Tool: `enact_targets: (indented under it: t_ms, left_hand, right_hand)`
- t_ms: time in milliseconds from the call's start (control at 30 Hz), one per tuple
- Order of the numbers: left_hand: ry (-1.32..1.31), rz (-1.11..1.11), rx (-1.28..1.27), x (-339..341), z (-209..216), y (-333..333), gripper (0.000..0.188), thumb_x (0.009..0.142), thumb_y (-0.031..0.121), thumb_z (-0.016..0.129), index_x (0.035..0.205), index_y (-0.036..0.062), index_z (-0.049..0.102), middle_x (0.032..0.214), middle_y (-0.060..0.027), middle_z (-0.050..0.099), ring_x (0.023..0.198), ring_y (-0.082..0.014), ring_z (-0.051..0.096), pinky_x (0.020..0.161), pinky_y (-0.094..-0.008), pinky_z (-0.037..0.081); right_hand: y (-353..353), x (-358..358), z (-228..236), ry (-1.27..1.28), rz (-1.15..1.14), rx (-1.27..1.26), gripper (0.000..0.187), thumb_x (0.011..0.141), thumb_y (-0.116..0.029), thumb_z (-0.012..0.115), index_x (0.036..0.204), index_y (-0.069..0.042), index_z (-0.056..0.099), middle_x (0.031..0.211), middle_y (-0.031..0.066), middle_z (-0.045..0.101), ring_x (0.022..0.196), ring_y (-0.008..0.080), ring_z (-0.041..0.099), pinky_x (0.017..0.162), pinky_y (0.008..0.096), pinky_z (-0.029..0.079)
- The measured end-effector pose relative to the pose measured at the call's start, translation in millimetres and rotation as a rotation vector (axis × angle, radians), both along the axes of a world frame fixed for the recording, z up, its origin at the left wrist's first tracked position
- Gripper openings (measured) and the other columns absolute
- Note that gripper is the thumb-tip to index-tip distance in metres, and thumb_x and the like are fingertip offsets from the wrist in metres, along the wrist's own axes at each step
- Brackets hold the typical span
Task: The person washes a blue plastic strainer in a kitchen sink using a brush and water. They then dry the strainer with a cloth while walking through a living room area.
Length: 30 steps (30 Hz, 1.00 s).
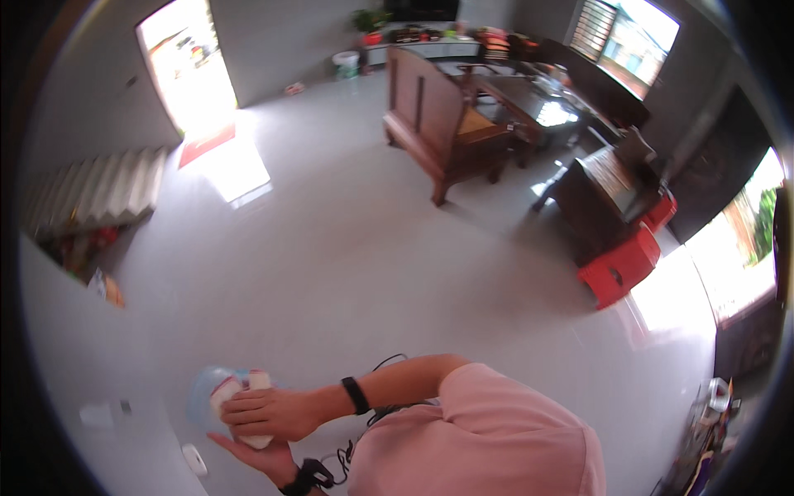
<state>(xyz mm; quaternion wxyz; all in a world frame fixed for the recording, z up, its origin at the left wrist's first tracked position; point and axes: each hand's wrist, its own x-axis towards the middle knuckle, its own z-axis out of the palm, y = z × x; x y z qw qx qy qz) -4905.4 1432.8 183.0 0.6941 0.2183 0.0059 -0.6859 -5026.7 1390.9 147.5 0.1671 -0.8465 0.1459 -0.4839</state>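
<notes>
My right hand (269,413), at the lower left, has its fingers pressed over a white folded cloth (258,380) with a reddish edge. Just below it, my left hand (260,456) holds the cloth from underneath, one digit sticking out to the left; its other fingers are mostly hidden. Right behind the cloth is a light blue, see-through rounded thing (201,388), possibly plastic; its kind is unclear from the blur. A black band circles my right wrist and a dark watch-like strap my left, with a thin black cable running nearby.
A small white rounded object (194,460) is beside my left hand. Across the grey floor (331,273) stand a wooden bench (426,107), a low table (529,99) and red plastic stools (620,266). A corrugated grey sheet (99,192) slopes at the left, near an open doorway (186,66).
</notes>
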Motion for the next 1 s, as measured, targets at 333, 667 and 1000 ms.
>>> enact_targets:
  t_ms: [333, 667, 1000]
  left_hand:
    - [-0.355, -0.191, -0.351, 45, -25, 9, 0.086, 0.104, 0.074, 0.026, 0.169, 0.0190, 0.016, 0.171, -0.0135, 0.027, 0.156, -0.0393, 0.028, 0.127, -0.0549, 0.024]
    - [-0.527, -0.251, -0.205, 60, -80, 41, 0.113, 0.089, 0.093, 0.020, 0.168, 0.0123, 0.012, 0.169, -0.0054, 0.027, 0.156, -0.0216, 0.026, 0.128, -0.0448, 0.023]
    - [-0.185, 0.117, -0.178, 92, -49, 55, 0.088, 0.100, 0.081, 0.023, 0.167, 0.0236, 0.022, 0.164, -0.0167, 0.037, 0.149, -0.0335, 0.041, 0.123, -0.0541, 0.033]
  right_hand:
    - [26, 6, -18, 0.143, -0.017, 0.004, 0.060, 0.083, -0.002, 0.067, 0.142, 0.001, 0.061, 0.152, 0.0178, 0.056, 0.145, 0.0330, 0.050, 0.120, 0.0491, 0.038]
    - [-21, 60, 26, 0.107, -0.007, 0.181, 0.063, 0.075, -0.008, 0.078, 0.135, 0.000, 0.062, 0.145, 0.0188, 0.059, 0.140, 0.0380, 0.051, 0.118, 0.0534, 0.039]
    - [5, 87, -18, 0.232, 0.411, -0.115, 0.057, 0.078, -0.006, 0.072, 0.135, -0.001, 0.063, 0.147, 0.0146, 0.059, 0.142, 0.0313, 0.052, 0.119, 0.0476, 0.039]
